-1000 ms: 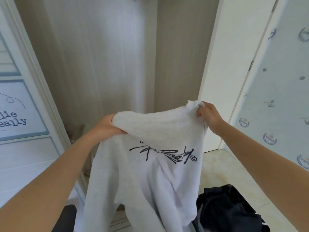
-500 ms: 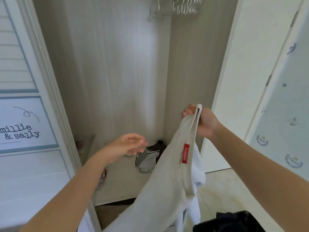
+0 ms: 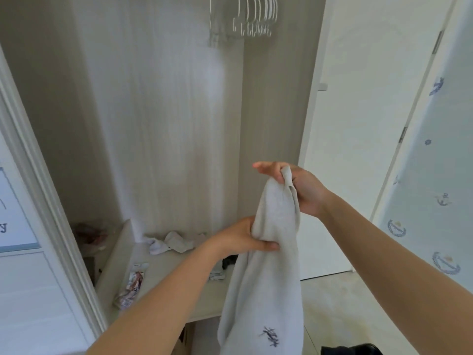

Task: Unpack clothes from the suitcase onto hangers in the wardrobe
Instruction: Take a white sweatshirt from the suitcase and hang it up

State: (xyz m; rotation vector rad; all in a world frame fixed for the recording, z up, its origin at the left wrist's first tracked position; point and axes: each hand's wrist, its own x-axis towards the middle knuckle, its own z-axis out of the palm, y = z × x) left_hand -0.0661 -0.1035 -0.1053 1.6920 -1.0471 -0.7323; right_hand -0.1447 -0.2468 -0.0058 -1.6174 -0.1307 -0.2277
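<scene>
Because the grey sweatshirt (image 3: 267, 290) is soft, limp knit, expect it to sag and fold wherever you let go; it looks light enough for one hand and not slippery, but it holds no shape of its own. Right now it hangs bunched in front of the open wardrobe (image 3: 166, 124), above the lower shelf (image 3: 163, 267) and well below the white hangers (image 3: 256, 19) on the rail. The grip of your right hand (image 3: 304, 193) pinches its top edge, forefinger stretched out, while your left hand (image 3: 243, 239) has its grip curled round the gathered cloth just beneath. Take hold at the neckline or shoulder seams, I'd judge, so the opening spreads for a hanger and doesn't twist.
</scene>
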